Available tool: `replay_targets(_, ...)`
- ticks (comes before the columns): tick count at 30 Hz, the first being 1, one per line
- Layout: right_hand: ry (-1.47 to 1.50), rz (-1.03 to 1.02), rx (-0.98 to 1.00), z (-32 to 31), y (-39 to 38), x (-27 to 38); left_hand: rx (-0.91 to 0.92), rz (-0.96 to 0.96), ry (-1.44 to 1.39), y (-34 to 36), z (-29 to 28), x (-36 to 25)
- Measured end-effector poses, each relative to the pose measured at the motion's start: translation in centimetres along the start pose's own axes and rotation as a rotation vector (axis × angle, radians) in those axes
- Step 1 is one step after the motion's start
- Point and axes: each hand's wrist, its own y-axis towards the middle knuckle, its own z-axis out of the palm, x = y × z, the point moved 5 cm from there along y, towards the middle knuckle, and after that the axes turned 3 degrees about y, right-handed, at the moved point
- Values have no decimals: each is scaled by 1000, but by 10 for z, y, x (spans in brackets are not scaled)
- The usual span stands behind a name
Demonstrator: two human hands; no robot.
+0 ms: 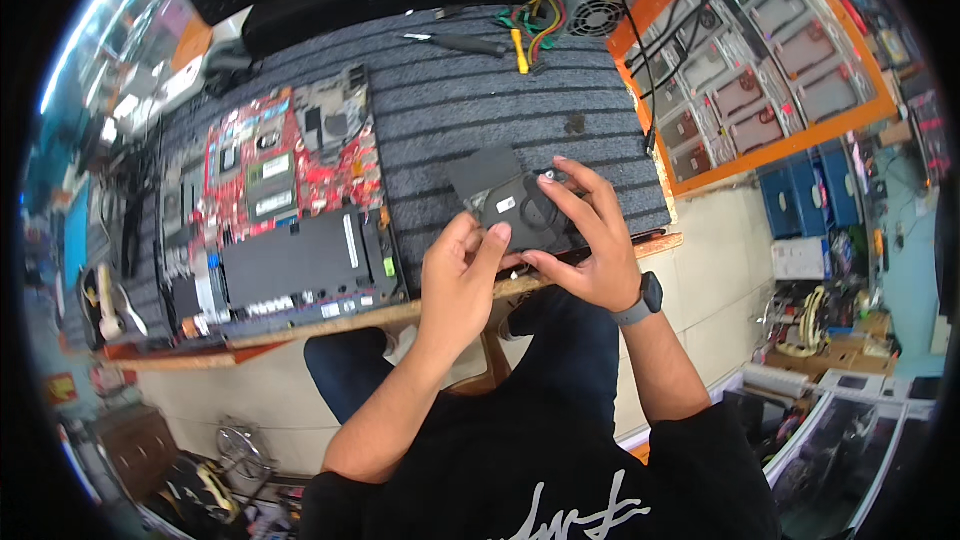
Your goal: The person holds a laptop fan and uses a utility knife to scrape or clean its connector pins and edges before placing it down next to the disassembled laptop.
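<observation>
The person is sitting at the worktop (600, 130) and holding a black laptop cooling fan (522, 208) up over its near edge, just right of the opened laptop (290, 220) with its red circuit board showing. The left hand (462, 280) is pinching the fan's lower left corner with thumb and fingertips, while the right hand (590, 240) is cupping its right side, fingers curled over the top. They are probably checking or turning the part; the fan's face is partly hidden. Any next move is calling for a steady two-handed grip. A screwdriver (460, 41) is lying well apart at the far edge.
</observation>
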Motion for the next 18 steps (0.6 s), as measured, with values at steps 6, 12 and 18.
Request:
replay_targets(6, -106, -105, -65, 5, -4, -1, 41, 39, 60, 14, -6, 6)
replay_targets(12, 156, 1, -143, 3, 2, -10, -60, 73, 75, 20, -12, -1)
replay_targets(18, -6, -85, -77, 4, -4, -4, -51, 43, 140, 17, -11, 0)
